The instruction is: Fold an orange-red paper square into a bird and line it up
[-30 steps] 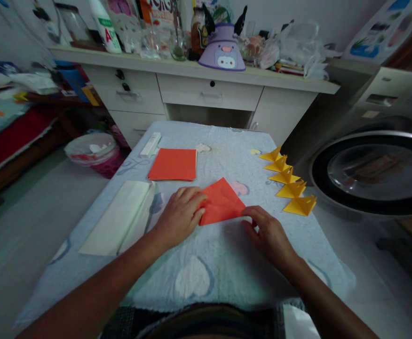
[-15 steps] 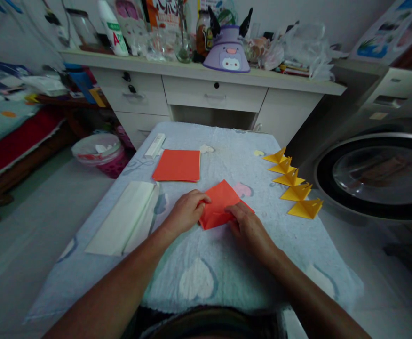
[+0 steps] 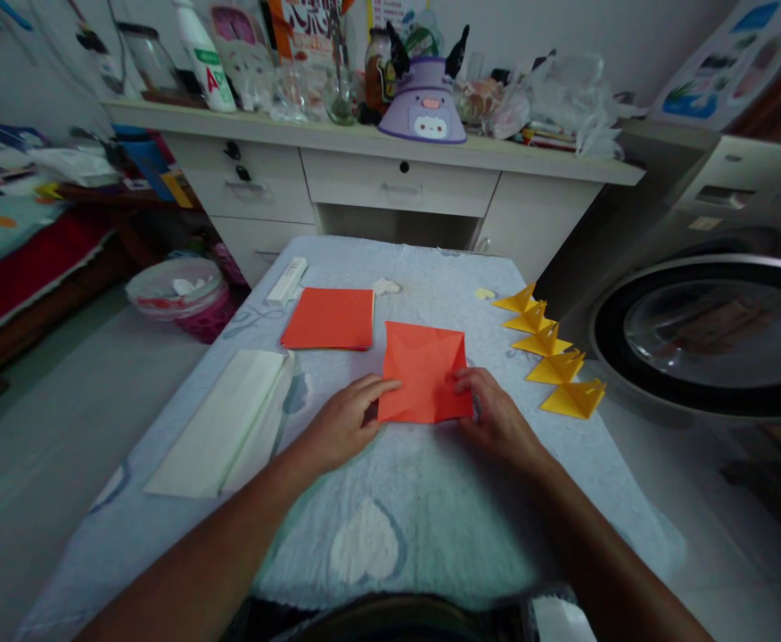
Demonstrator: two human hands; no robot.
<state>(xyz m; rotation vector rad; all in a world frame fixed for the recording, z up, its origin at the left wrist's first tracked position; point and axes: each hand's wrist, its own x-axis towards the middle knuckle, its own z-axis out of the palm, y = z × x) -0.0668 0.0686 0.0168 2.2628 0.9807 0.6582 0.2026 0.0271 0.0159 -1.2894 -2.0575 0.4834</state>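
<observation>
A sheet of red-orange origami paper (image 3: 425, 373) with crease lines lies nearly square to me at the middle of the cloth-covered table. My left hand (image 3: 354, 412) pinches its left edge between thumb and fingers. At the opposite edge, my right hand (image 3: 488, 406) grips the paper the same way, low on the right side. A stack of red-orange paper (image 3: 330, 319) rests just beyond my left hand. Along the table's right side stand several folded yellow paper pieces (image 3: 572, 399) in a row.
A folded pale sheet (image 3: 220, 428) lies left on the patterned tablecloth (image 3: 390, 499), with a small white box (image 3: 287, 282) behind it. Beyond are a cluttered white desk (image 3: 404, 178), a lined bin (image 3: 183, 294) and a washing machine (image 3: 718, 223) with its round door open.
The red-orange paper has turned from a diamond position to a squarer one and lies opened wider. My right hand has shifted right to its edge; my left hand stays at the left edge.
</observation>
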